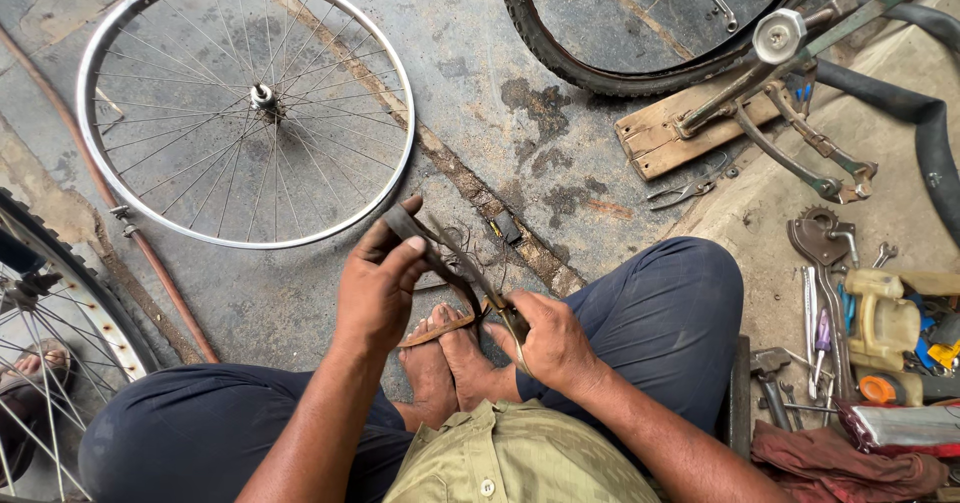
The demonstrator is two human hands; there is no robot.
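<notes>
While the person sits with knees apart, the left hand (375, 288) is closed around the upper end of a dark, flat rubber strip (440, 253). The right hand (550, 343) pinches the strip's lower end just above the bare feet (445, 363). Beyond the left grip, a shiny spoked wheel rim (245, 103) lies flat on the stained concrete floor (480, 73).

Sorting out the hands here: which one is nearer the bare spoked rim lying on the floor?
Left. The left hand, gripping the rubber strip, sits just below the rim; the right hand holds the strip's lower end, further right and lower.
</notes>
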